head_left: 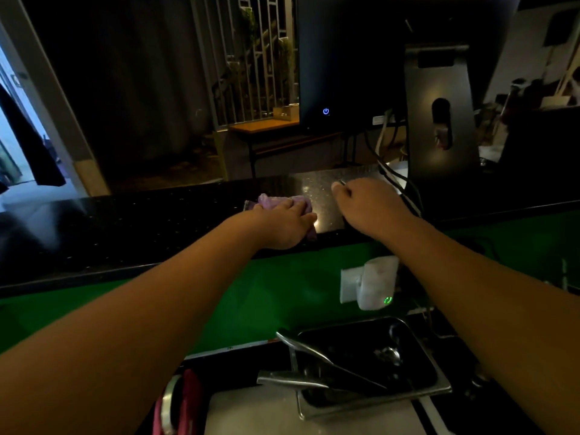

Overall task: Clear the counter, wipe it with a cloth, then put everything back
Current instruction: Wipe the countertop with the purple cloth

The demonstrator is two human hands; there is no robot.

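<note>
A purple cloth [272, 200] lies bunched on the dark speckled counter [141, 224]. My left hand [284, 222] lies on top of it, fingers curled over its right end, pressing it to the counter. My right hand [365, 204] is just to the right, near the monitor stand, fingers curled; a thin dark thing shows at its fingertips [342, 183], and I cannot tell whether the hand holds it. Both arms reach over the green panel below the counter.
A dark monitor [351, 73] on a grey stand [439, 120] sits at the counter's right, with cables [398, 180] trailing down. Below are a white plug adapter [375, 282] with a green light, a metal tray [439, 392] with tongs [310, 346], and a pink object [185, 403].
</note>
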